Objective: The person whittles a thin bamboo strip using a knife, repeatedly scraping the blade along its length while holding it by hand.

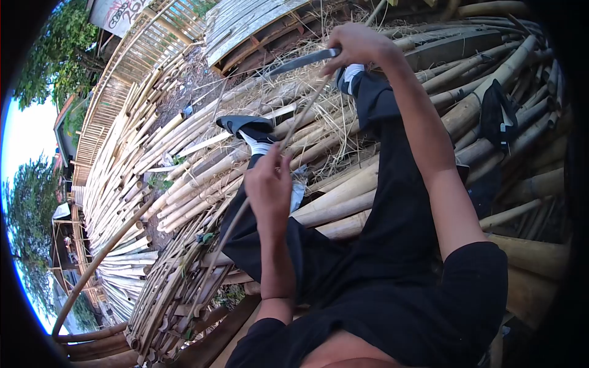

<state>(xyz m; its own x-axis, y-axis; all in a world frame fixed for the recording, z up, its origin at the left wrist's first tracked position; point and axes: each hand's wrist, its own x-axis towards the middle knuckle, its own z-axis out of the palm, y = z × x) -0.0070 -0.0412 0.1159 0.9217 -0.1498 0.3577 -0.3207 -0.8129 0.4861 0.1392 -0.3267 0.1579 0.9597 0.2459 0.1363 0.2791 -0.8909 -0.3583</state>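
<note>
My right hand [361, 48] is closed round a knife, whose long grey blade [300, 62] points left. A thin bamboo strip [300, 119] runs slantwise past the knife hand and through my left hand [268, 187], then on toward the lower left. The left fingers are closed round the strip at about its middle. Whether the right fingers also touch the strip cannot be made out; that spot is slightly blurred. Beneath both hands are my legs in dark trousers and my sandalled feet [245, 126], with pale shavings [331, 135] lying between them.
Many bamboo poles [202, 165] lie around and under me. At lower left is a bundle of split strips [178, 288]. A slatted wooden panel [245, 30] stands ahead, a bamboo fence [135, 61] at upper left. A black strap or bag [497, 116] rests on poles at right.
</note>
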